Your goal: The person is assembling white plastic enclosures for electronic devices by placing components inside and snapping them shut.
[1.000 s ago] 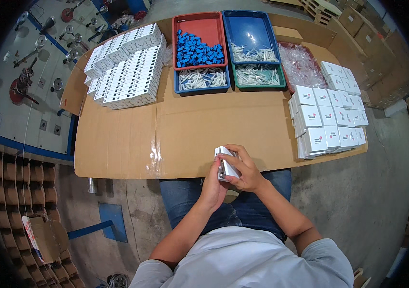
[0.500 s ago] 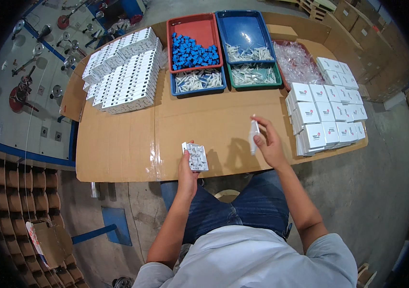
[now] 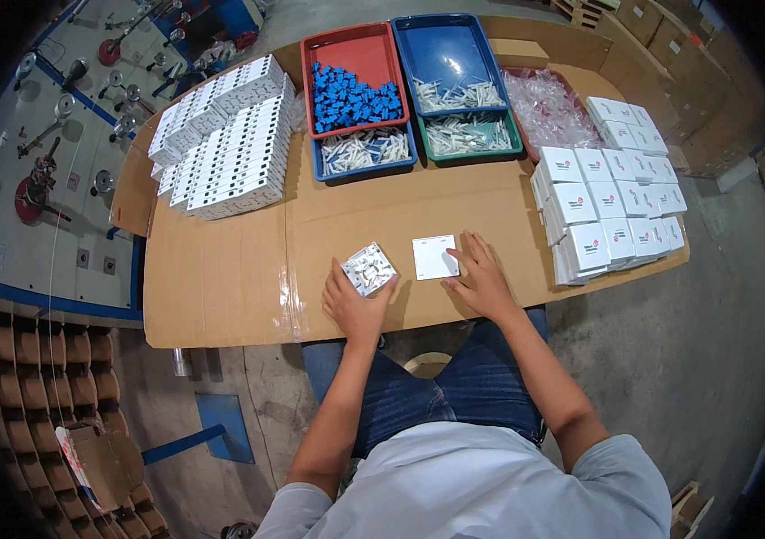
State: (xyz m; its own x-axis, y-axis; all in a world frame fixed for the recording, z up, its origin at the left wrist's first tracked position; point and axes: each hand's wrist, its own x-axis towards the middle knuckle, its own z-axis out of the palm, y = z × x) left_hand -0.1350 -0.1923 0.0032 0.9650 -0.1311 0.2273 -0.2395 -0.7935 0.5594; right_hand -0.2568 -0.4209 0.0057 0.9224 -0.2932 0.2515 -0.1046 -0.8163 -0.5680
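My left hand [image 3: 357, 305] grips a square white plastic housing [image 3: 370, 269] by its sides, thumb at one corner and fingers at the other. The housing's open face is up, showing small fittings inside. Just to its right, a flat white square cover [image 3: 434, 259] lies on the cardboard tabletop. My right hand [image 3: 483, 280] rests at the cover's right edge with its fingers spread; thumb and a fingertip touch or nearly touch that edge.
Stacked white housings [image 3: 237, 153] stand at the far left, white covers with a small red mark [image 3: 611, 211] at the right. Behind are a red tray [image 3: 346, 45] of blue parts, blue [image 3: 445, 54] and green [image 3: 472, 148] trays of small white pieces, and clear plastic bags [image 3: 548, 108].
The white cover, held raised in my right hand before, now lies on the cardboard with those fingers spread. My left hand has moved the housing forward and turned it.
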